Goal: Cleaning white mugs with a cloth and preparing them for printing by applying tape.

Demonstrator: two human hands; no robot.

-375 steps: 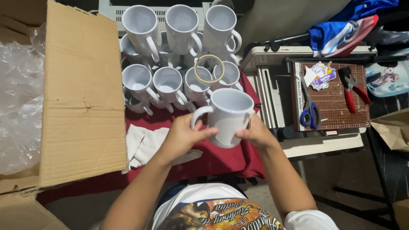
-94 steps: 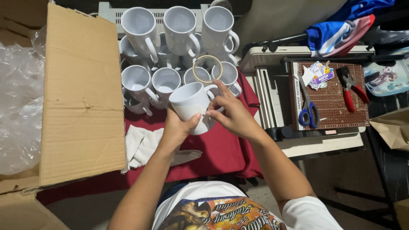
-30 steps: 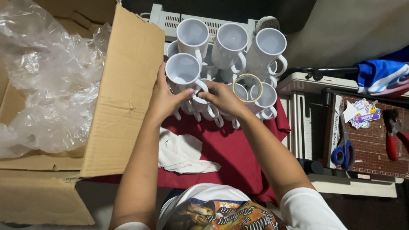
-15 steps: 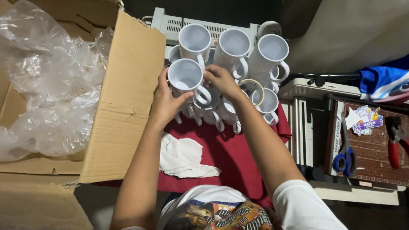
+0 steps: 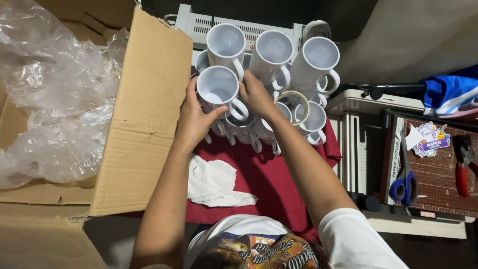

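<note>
Both my hands hold one white mug (image 5: 217,88), its mouth up and its handle toward me. My left hand (image 5: 193,119) cups its left side and underside. On its right side rests my right hand (image 5: 255,93). The mug sits atop a lower row of white mugs (image 5: 312,118), at the left end of the stack. Behind it stand three more upper mugs (image 5: 271,52). A roll of clear tape (image 5: 295,105) lies on the lower mugs beside my right wrist.
A red cloth (image 5: 269,184) covers the table, with a crumpled white rag (image 5: 214,183) on it. An open cardboard box (image 5: 142,114) with plastic wrap (image 5: 50,94) stands at left. At right a paper cutter (image 5: 428,174) carries blue scissors (image 5: 404,183), red pliers (image 5: 462,164) and stickers (image 5: 428,138).
I carried the mug from in front of my chest up and left onto the stack of mugs. The view has shifted left, showing more of the box.
</note>
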